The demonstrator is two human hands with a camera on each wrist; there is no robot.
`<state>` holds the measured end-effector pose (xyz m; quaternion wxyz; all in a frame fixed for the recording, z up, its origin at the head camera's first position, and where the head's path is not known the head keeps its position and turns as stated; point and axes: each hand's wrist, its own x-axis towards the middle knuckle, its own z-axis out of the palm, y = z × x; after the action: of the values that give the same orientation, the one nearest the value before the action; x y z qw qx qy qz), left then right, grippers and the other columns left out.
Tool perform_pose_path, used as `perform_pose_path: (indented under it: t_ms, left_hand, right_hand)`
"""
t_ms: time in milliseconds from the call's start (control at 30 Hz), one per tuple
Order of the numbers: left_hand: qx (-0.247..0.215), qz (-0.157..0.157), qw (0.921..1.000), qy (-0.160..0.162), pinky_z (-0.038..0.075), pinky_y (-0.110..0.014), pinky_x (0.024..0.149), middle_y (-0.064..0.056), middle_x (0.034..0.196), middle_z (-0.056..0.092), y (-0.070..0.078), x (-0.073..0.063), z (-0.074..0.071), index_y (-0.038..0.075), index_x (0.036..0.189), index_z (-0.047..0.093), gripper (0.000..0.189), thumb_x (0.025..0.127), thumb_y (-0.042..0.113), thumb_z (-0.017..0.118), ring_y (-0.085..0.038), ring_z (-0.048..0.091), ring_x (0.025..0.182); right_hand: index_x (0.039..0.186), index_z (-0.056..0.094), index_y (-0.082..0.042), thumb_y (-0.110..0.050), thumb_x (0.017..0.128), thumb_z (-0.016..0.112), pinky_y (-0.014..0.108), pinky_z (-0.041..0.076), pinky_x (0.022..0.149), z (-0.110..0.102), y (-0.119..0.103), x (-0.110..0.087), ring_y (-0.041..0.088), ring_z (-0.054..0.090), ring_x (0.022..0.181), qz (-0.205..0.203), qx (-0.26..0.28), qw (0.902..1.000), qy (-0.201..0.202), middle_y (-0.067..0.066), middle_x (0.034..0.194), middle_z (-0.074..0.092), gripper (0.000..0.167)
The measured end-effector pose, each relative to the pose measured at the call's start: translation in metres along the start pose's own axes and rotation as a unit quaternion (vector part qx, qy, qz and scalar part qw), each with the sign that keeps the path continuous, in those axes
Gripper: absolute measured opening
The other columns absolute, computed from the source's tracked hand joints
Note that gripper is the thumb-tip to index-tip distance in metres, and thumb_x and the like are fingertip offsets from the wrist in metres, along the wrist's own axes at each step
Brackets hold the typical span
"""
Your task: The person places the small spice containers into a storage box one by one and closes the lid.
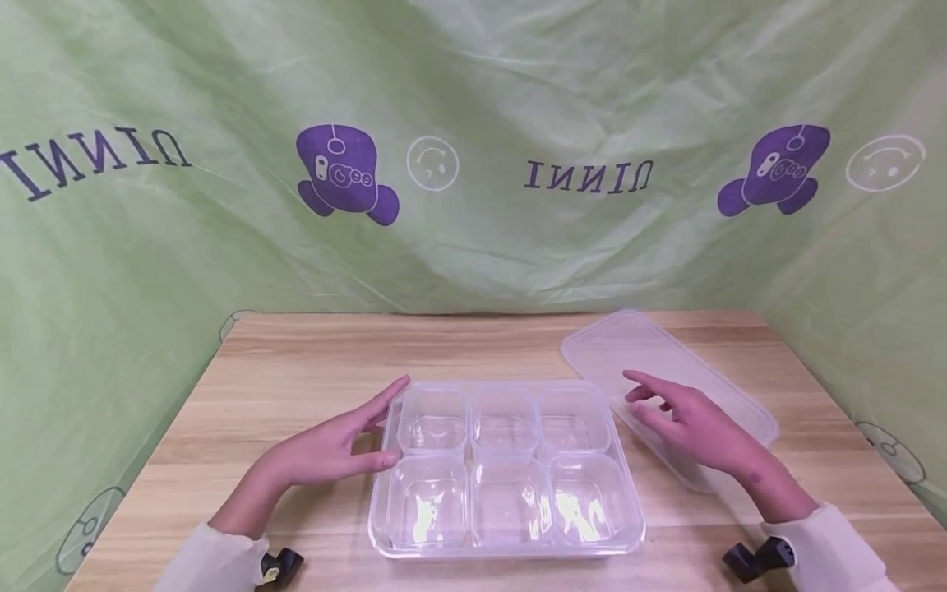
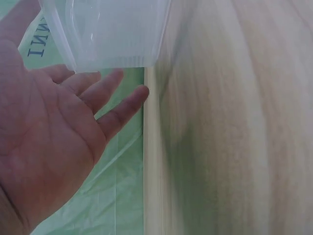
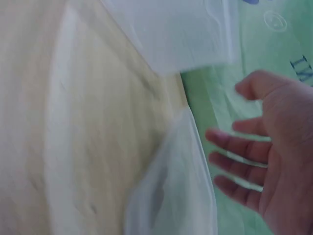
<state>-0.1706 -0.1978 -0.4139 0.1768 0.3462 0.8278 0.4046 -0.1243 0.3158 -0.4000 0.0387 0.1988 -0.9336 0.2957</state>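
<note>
A clear plastic storage box [image 1: 506,552] sits near the front middle of the table, with several small square clear cups [image 1: 506,419] set in rows inside it. At its left side is my left hand [image 1: 329,448], thumb and forefinger spread along the wall. In the left wrist view that hand [image 2: 54,117] shows its palm, fingers extended beside the box wall [image 2: 115,34]. My right hand [image 1: 691,423] hovers to the right of the box with fingers loosely bent, nothing in them. Beneath it lies a flat translucent lid [image 1: 629,345], also seen in the right wrist view.
The wooden table [image 1: 296,353] carries the box and the lid, which is angled at the right rear. A green cloth [image 1: 473,271] with purple prints hangs behind the table and along both sides. Each wrist wears a small black device [image 1: 758,559].
</note>
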Motion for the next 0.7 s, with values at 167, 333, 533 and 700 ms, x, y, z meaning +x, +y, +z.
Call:
perform_pose_path:
  t_ms: [167, 333, 533, 700]
  left_hand:
    - [-0.008, -0.007, 0.9999, -0.005, 0.037, -0.062, 0.109, -0.008, 0.170, 0.011, 0.001, -0.002, -0.001, 0.038, 0.165, 0.001, 0.096, 0.100, 0.033, 0.070, -0.046, 0.045, 0.138]
    - [-0.012, -0.004, 0.9999, -0.002, 0.037, -0.059, 0.111, -0.007, 0.170, 0.013, 0.000, -0.003, -0.002, 0.037, 0.166, 0.003, 0.095, 0.099, 0.033, 0.071, -0.043, 0.045, 0.139]
    - [-0.012, -0.004, 0.9999, 0.001, 0.038, -0.058, 0.110, -0.006, 0.170, 0.014, -0.002, -0.005, -0.003, 0.037, 0.166, 0.005, 0.095, 0.099, 0.033, 0.072, -0.041, 0.046, 0.139]
    - [-0.010, -0.002, 0.9999, 0.002, 0.037, -0.058, 0.111, -0.007, 0.170, 0.012, -0.001, -0.005, -0.001, 0.036, 0.166, 0.004, 0.094, 0.099, 0.033, 0.071, -0.043, 0.046, 0.138]
  right_hand:
    - [0.143, 0.052, 0.008, -0.021, 0.102, 0.067, 0.064, 0.045, 0.098, -0.011, 0.014, -0.002, 0.048, 0.055, 0.124, 0.037, -0.052, 0.9980, -0.009, 0.026, 0.133, 0.061, 0.053]
    - [0.142, 0.045, 0.018, -0.022, 0.102, 0.065, 0.069, 0.036, 0.104, -0.021, 0.030, 0.000, 0.058, 0.044, 0.128, 0.076, -0.093, 0.9925, -0.023, 0.041, 0.137, 0.049, 0.060]
    - [0.138, 0.043, 0.024, -0.019, 0.101, 0.063, 0.072, 0.035, 0.103, -0.032, 0.050, 0.001, 0.064, 0.041, 0.126, 0.102, -0.158, 0.9817, -0.032, 0.047, 0.138, 0.042, 0.060]
    - [0.142, 0.038, 0.022, -0.021, 0.102, 0.059, 0.075, 0.037, 0.099, -0.044, 0.065, -0.001, 0.066, 0.042, 0.124, 0.148, -0.191, 0.9689, -0.051, 0.047, 0.139, 0.040, 0.063]
